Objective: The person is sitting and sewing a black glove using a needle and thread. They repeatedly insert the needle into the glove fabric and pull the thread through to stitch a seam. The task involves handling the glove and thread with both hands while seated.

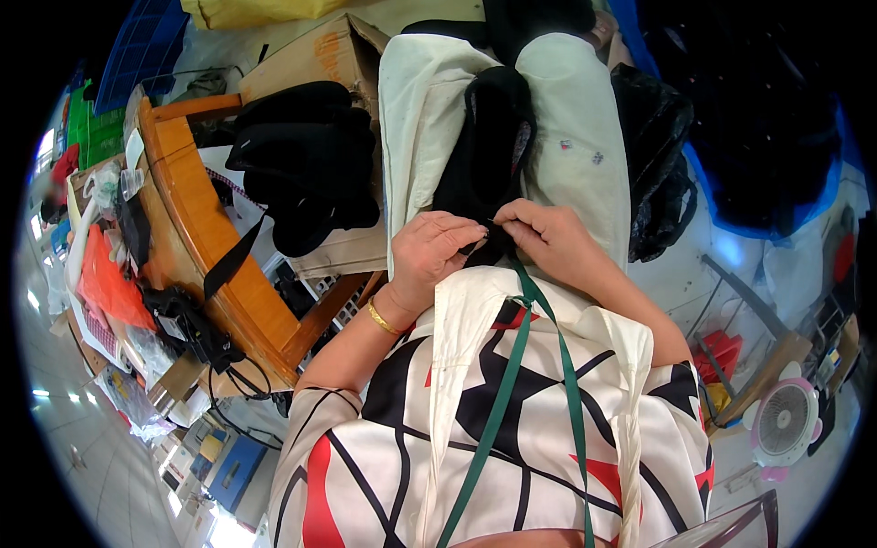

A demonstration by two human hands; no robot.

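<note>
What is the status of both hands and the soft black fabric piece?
Left hand, right hand: fingertips close together, grip detail hidden. Soft black fabric piece: on lap, at fingertips. Long flat green cord: close below hands.

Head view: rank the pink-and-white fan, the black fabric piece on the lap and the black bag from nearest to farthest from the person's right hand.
From the right hand:
1. Black fabric piece: at the fingertips, between the legs.
2. Black bag: just right of the right leg.
3. Pink-and-white fan: far off, lower right.
</note>
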